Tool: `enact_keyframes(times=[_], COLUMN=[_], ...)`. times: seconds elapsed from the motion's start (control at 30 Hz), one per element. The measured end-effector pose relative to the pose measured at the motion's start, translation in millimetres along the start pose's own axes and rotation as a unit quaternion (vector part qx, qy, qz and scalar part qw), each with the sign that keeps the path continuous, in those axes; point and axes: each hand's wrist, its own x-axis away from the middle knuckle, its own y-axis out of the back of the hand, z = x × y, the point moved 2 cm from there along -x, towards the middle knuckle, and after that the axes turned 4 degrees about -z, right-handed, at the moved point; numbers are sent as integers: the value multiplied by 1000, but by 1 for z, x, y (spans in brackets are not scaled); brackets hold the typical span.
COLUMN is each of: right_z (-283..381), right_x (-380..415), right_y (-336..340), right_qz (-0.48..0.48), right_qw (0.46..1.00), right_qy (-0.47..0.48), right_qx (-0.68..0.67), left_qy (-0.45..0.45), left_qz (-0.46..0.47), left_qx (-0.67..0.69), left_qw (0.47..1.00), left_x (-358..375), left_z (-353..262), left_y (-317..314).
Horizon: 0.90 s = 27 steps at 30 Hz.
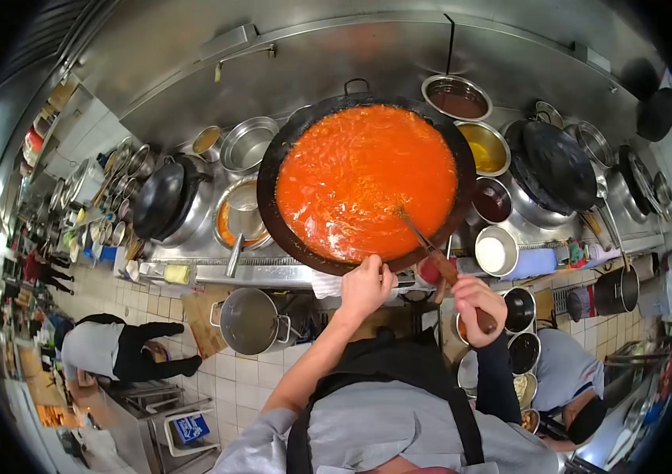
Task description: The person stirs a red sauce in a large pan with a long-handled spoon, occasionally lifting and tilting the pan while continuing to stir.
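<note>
A large black wok (267, 201) full of bright orange-red sauce (360, 174) stands on the steel range. At the wok's near rim is my left hand (367, 286), its fingers curled in; a white cloth (326, 285) hangs just left of it, and what the fingers hold is hidden. My right hand (478, 304) is wrapped round the wooden handle of a ladle (444, 268). The ladle's metal shaft slants up and left into the sauce, where its head is covered.
Bowls of dark sauce (491, 199) and yellow liquid (484, 148) flank the wok's right side. A steel pot (249, 321) stands below left. Co-workers are at left (103, 347) and close at lower right (561, 371). Black woks (160, 199) sit on side burners.
</note>
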Motion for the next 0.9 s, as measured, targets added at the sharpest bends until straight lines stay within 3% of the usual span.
enact_keyframes(times=[0.47, 0.7, 0.9], right_z=[-167, -193, -210], right_x=[-72, -109, -104], right_y=[-53, -104, -142], right_qz=[-55, -129, -197], right_qw=[996, 976, 929], right_qy=[0, -56, -134], right_qx=[-72, -165, -284], left_qy=[-17, -22, -19], left_qz=[-30, -52, -48], left_qx=[-17, -22, -36], left_qw=[999, 998, 998], left_x=[-1, 1, 3], left_z=[-2, -2, -1], left_y=[-1, -2, -3])
